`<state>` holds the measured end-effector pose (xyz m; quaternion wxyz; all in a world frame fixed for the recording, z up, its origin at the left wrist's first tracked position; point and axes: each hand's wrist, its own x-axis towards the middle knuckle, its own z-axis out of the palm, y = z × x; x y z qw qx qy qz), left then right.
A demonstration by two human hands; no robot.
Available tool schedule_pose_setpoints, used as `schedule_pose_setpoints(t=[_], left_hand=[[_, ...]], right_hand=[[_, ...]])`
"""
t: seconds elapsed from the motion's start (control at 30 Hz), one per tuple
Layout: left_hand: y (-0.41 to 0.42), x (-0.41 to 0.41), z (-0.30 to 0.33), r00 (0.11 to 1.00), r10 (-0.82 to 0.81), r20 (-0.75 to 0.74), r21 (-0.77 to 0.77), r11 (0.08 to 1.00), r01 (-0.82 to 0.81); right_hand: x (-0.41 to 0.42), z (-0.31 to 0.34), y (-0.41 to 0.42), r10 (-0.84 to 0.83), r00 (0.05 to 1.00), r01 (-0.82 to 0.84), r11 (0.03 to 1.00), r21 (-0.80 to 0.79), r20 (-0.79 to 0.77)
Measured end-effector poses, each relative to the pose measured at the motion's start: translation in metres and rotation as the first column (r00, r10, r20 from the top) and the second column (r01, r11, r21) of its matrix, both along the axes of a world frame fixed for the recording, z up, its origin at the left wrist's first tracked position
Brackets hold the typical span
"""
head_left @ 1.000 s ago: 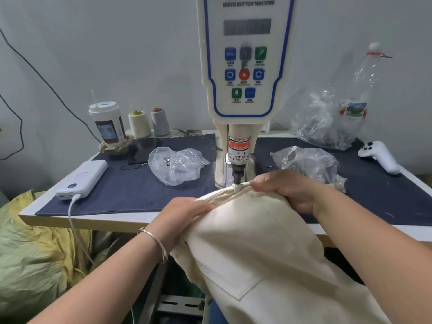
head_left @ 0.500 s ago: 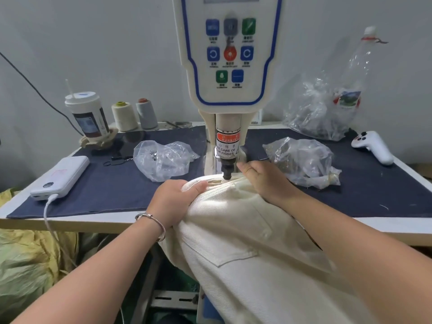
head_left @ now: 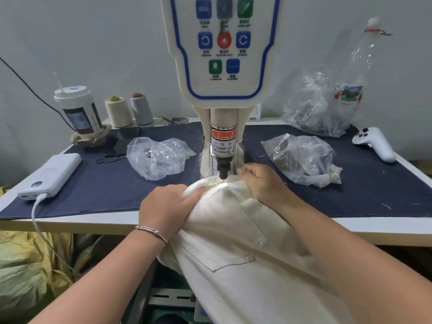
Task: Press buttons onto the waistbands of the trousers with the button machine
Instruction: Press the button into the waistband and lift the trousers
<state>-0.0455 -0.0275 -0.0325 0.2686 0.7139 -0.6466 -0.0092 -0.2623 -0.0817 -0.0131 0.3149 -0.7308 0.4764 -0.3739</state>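
Since half a second ago: right hand [head_left: 259,183] has curled into a fist on the waistband; left hand [head_left: 167,206] has kept its bunched hold; the view sits closer and lower on the machine.

Hands: left hand, bracelet [head_left: 152,231] at the wrist, grips a fold of the cream trousers [head_left: 233,253] left of the press head, fingers curled into the cloth. Right hand, knuckles up, fingers tucked, pinches the waistband [head_left: 224,183] just right of the head. Both forearms reach in from the lower corners.

Task item: waistband lies under the black punch tip [head_left: 222,170] of the button machine [head_left: 222,66], between the two hands; trouser legs hang off the front edge of the bench [head_left: 70,224].

Surroundings: dark blue mat [head_left: 105,188]; power bank [head_left: 50,175] with cable at left; lidded cup [head_left: 78,109]; two thread cones [head_left: 128,112]; clear bag [head_left: 159,160] left of the column; fuller clear bag [head_left: 301,159] right of it; white controller [head_left: 374,143]; plastic bottle [head_left: 355,73] behind another bag.
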Motion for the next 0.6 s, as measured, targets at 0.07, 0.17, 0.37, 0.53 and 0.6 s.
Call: schedule_pose_setpoints(t=[0.07, 0.17, 0.37, 0.53, 0.6], left_hand=[[0.000, 0.000, -0.001, 0.999, 0.002, 0.036, 0.001, 1.000, -0.002], [0.002, 0.000, -0.002, 0.999, -0.010, 0.044, -0.008, 1.000, 0.010], [0.005, -0.001, -0.007, 1.000, -0.001, 0.007, -0.031, 1.000, 0.002], [0.004, -0.002, -0.006, 0.999, -0.012, 0.043, -0.022, 1.000, 0.013], [0.004, -0.003, -0.005, 0.998, -0.012, 0.063, -0.003, 1.000, 0.012]], right_hand=[[0.001, 0.000, 0.001, 0.000, 1.000, 0.000, 1.000, 0.006, 0.025], [0.002, -0.004, 0.003, -0.033, 0.997, 0.035, 0.999, -0.023, 0.074], [0.006, -0.012, 0.007, -0.170, 0.981, 0.178, 0.981, -0.079, 0.098], [0.015, -0.015, 0.015, -0.392, 0.918, 0.375, 0.905, -0.202, -0.054], [0.016, -0.016, 0.018, -0.453, 0.885, 0.420, 0.876, -0.239, -0.104]])
